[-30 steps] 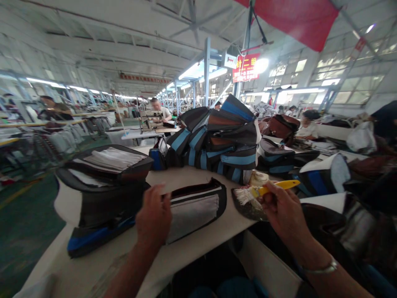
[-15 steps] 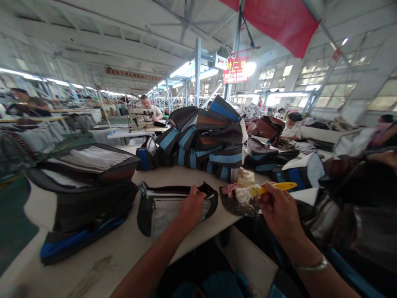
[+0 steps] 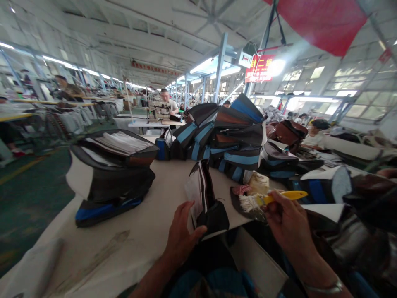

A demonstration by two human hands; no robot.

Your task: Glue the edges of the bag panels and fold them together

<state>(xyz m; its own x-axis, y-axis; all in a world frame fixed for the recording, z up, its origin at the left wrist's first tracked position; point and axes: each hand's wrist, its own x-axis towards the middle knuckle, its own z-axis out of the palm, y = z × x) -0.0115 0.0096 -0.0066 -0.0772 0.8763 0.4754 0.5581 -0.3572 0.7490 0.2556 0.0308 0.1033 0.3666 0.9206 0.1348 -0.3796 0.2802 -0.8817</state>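
My right hand [image 3: 287, 223] grips a paintbrush [image 3: 262, 200] with a yellow handle and thick whitish bristles. The bristles are over a dark, glue-smeared piece [image 3: 240, 203], beside a pale yellowish container [image 3: 259, 182] and a pinkish rag. A black sewn bag part [image 3: 214, 217] with grey lining and a zipper stands endwise before me on the pale table. At its near left side is my left hand [image 3: 181, 231], thumb and fingers apart; its fingertips appear to touch the lining, without closing around the part.
A stack of black and blue bag parts [image 3: 120, 182] sits on the table [image 3: 149, 231] to the left. A taller pile with light-blue strips [image 3: 229, 136] rises at the back. More bag parts [image 3: 322, 182] lie to the right. Co-workers sit farther off.
The bag part has turned from lying crosswise to pointing away from me. My left hand has let go of its top edge and come nearer. The brush stays beside the container; the view swung left.
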